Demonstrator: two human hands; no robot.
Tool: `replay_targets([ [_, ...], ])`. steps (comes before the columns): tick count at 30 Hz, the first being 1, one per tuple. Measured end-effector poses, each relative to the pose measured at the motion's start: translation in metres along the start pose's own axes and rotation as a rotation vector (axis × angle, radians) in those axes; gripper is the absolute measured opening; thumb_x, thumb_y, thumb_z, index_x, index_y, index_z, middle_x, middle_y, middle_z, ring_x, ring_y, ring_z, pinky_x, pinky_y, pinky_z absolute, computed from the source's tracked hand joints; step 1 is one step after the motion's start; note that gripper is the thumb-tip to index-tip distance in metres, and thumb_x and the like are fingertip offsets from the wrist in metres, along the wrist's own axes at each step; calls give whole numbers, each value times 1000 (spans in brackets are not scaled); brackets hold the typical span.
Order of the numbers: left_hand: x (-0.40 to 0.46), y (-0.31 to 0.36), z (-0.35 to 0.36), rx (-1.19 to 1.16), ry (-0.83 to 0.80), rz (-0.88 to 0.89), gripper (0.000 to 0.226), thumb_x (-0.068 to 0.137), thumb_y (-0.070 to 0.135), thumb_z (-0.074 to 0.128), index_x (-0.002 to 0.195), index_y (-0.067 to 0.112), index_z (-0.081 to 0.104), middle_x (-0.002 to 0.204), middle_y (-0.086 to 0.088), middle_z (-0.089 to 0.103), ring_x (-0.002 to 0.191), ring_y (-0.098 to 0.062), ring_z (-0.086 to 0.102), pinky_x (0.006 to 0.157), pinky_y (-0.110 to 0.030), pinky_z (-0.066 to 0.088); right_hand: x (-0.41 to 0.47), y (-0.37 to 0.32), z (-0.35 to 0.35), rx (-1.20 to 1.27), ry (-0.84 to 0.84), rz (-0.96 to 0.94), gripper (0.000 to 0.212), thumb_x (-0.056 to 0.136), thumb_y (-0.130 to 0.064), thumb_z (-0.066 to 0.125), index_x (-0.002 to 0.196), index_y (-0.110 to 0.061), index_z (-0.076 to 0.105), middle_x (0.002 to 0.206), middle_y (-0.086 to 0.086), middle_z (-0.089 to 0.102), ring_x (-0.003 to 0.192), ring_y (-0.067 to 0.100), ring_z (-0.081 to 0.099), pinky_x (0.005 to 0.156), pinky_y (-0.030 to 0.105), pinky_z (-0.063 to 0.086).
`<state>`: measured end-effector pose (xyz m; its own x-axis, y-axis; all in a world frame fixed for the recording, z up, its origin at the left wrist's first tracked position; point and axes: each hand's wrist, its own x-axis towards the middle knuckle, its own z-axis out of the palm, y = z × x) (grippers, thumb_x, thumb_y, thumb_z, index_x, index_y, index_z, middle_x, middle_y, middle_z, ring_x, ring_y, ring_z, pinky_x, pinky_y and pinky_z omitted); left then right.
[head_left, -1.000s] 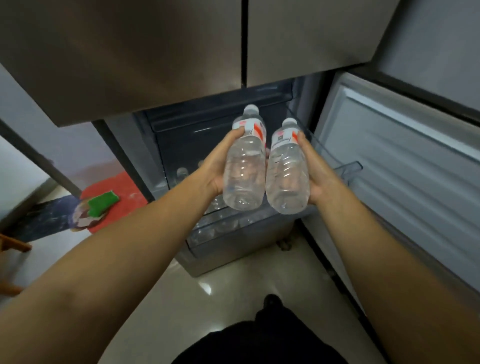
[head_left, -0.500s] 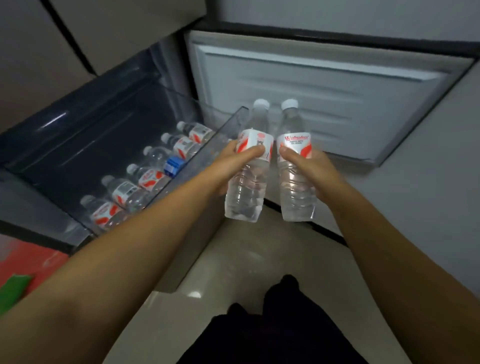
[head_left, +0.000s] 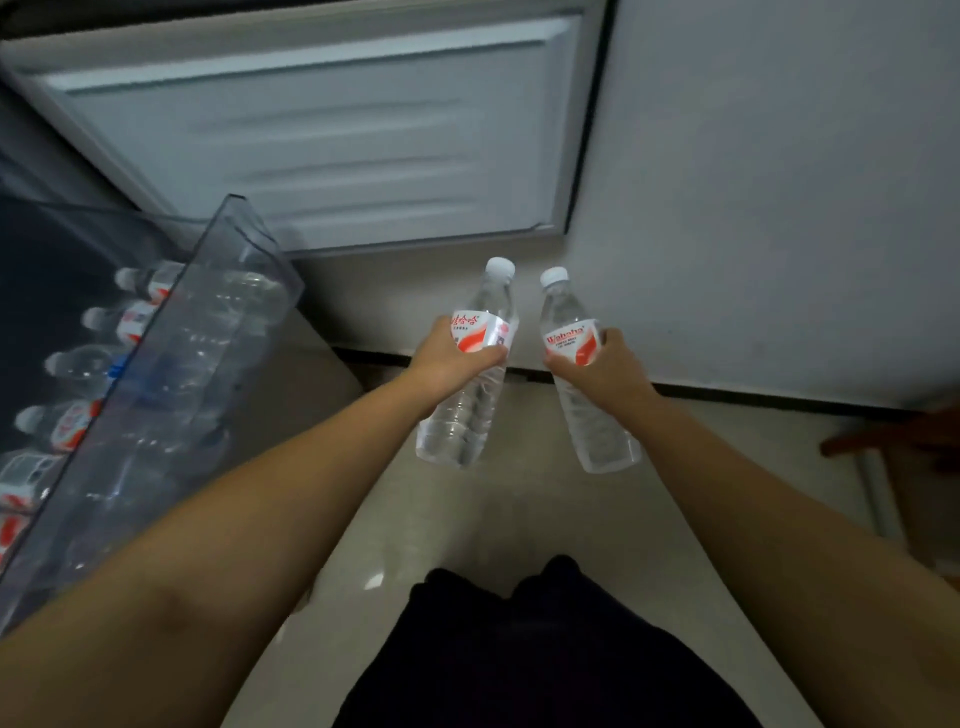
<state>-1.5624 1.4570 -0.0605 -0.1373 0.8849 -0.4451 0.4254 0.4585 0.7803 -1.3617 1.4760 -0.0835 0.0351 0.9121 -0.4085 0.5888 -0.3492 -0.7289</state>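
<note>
A person's left hand grips one water bottle round its red-and-white label, and the right hand grips a second bottle likewise. Both are held apart over the pale floor, caps toward 12 o'clock. At 9 o'clock an open clear drawer holds more bottles — the fridge door stands at 11 o'clock.

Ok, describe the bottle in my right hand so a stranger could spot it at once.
Below the white fridge door, two clear water bottles are held over the pale floor. The right bottle, in the right hand, has a label reading Wahaha in Latin letters; the left bottle, in the left hand, shows Chinese characters.
</note>
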Motion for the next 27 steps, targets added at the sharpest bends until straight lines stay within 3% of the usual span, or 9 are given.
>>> replay_targets([
  [6, 5, 15, 68, 56, -74, 1, 82, 48, 56, 73, 118, 18, 53, 104, -2, 66, 95, -20, 66, 83, -38, 57, -4, 53, -41, 43, 49, 70, 72, 79, -42, 74, 134, -9, 42, 127, 7, 56, 99, 14, 53, 75, 24, 42],
  [10, 9, 34, 107, 126, -122, 21, 79, 53, 56, 75, 119, 19, 51, 105, 0, 65, 96, -20, 65, 84, -38, 55, -3, 84, -68, 71, 138, 100, 69, 78, -39, 76, 131, -8, 44, 125, 6, 57, 92, 11, 50, 59, 12, 36],
  [15, 11, 61, 160, 198, -217, 84, 68, 73, 37, 78, 127, 17, 43, 112, -2, 60, 98, -21, 60, 81, -33, 50, -18, 125, -105, 145, 224, 218, 80, 76, -46, 76, 138, -12, 38, 129, 7, 53, 113, 24, 57, 83, 29, 46],
  [22, 8, 103, 247, 361, -470, 227, 70, 75, 34, 76, 132, 17, 40, 116, -4, 57, 102, -24, 59, 82, -33, 49, -58, 187, -146, 213, 464, 400, 65, 74, -50, 76, 125, -20, 49, 104, -5, 57, 90, 12, 57, 74, 26, 47],
  [27, 7, 120, 294, 492, -675, 324, 74, 75, 36, 76, 134, 16, 37, 120, -6, 54, 103, -24, 57, 87, -36, 50, -85, 211, -155, 312, 613, 563, 75, 72, -55, 75, 131, -22, 44, 118, 0, 58, 100, 19, 61, 83, 34, 56],
])
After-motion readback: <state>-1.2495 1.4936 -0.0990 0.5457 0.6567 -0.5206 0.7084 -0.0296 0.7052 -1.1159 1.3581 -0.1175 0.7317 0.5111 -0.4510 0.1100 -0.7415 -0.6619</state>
